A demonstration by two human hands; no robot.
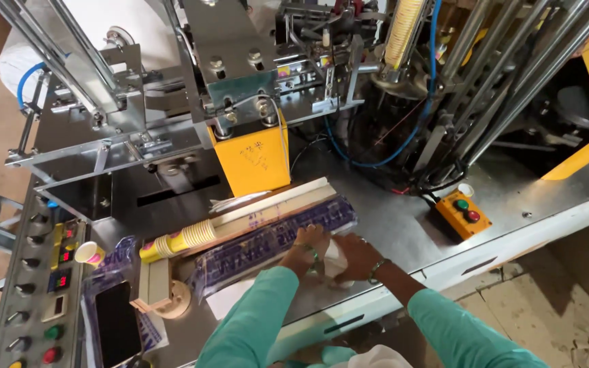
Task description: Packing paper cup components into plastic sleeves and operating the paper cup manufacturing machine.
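Note:
My left hand rests on a long clear plastic sleeve with purple print that lies across the metal machine table. My right hand grips the sleeve's right end, where the plastic bunches white between the two hands. Both arms wear teal sleeves. Just behind the sleeve, a row of stacked yellow paper cups lies on its side in a wooden channel.
A yellow box with a green and a red button sits to the right. A control panel with knobs, a single paper cup and a dark phone lie at the left. The cup-forming machine rises behind.

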